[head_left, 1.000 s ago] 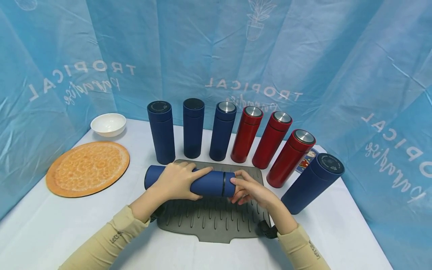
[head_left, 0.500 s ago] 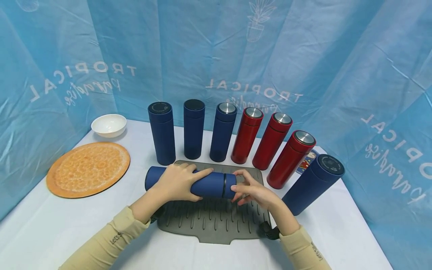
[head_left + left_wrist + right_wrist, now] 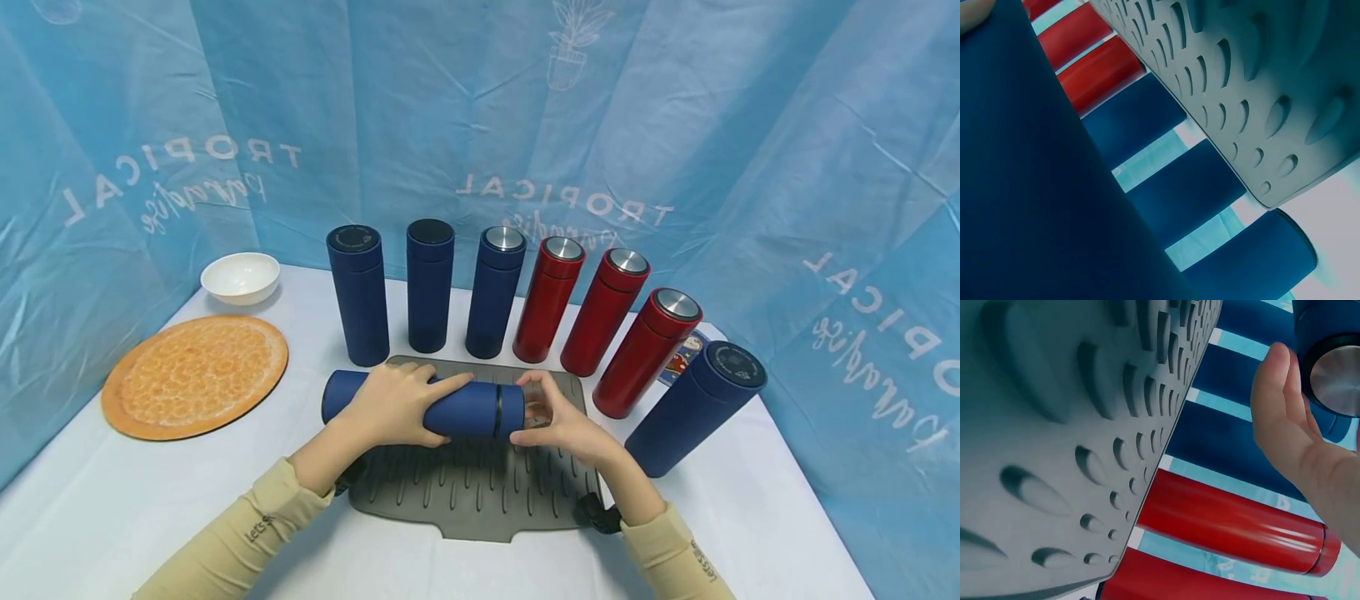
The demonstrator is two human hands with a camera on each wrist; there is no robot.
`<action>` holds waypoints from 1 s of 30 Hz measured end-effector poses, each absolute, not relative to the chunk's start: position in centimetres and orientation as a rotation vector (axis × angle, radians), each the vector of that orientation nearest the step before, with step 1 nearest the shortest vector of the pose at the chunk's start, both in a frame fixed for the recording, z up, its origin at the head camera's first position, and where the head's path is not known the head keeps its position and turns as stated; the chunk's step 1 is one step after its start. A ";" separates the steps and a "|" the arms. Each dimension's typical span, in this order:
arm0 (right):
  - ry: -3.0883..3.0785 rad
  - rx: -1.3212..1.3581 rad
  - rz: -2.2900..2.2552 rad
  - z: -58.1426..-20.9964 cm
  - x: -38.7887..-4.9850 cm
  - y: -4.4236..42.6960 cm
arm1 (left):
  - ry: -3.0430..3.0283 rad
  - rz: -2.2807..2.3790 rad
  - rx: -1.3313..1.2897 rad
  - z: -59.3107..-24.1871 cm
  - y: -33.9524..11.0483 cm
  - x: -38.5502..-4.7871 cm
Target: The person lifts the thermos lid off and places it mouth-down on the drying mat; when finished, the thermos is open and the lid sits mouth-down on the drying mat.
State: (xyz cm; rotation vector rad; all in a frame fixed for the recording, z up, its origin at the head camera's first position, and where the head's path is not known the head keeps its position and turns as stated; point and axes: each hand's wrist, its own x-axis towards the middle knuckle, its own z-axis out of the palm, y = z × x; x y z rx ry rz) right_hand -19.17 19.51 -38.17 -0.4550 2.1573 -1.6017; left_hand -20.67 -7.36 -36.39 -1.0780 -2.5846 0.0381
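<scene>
A blue thermos (image 3: 465, 408) lies on its side in the air above a grey ridged mat (image 3: 480, 500). My left hand (image 3: 393, 400) grips its body from above. At its right end is the blue lid (image 3: 512, 412), beyond a black ring; the lid's steel top (image 3: 1338, 378) faces the right wrist camera. My right hand (image 3: 562, 421) holds the lid's rim between thumb and forefinger, the other fingers partly hidden behind. In the left wrist view the thermos body (image 3: 1035, 181) fills the left side, with one fingertip showing at the top corner.
Behind the mat stand three blue thermoses (image 3: 429, 292) and three red thermoses (image 3: 603, 312). Another blue thermos (image 3: 693, 408) is near the right arm. At left are a white bowl (image 3: 240, 279) and a round orange-brown mat (image 3: 195, 375). Blue curtains (image 3: 420, 108) surround the table.
My right thumb has moved down from the lid's middle to its lower edge, and the hand has spread wider about the lid. The left hand and thermos stay nearly still.
</scene>
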 end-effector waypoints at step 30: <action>2.186 -0.287 -1.611 -37.6 -19.4 19.4 | -2.554 0.025 -1.060 -36.4 -7.5 -20.8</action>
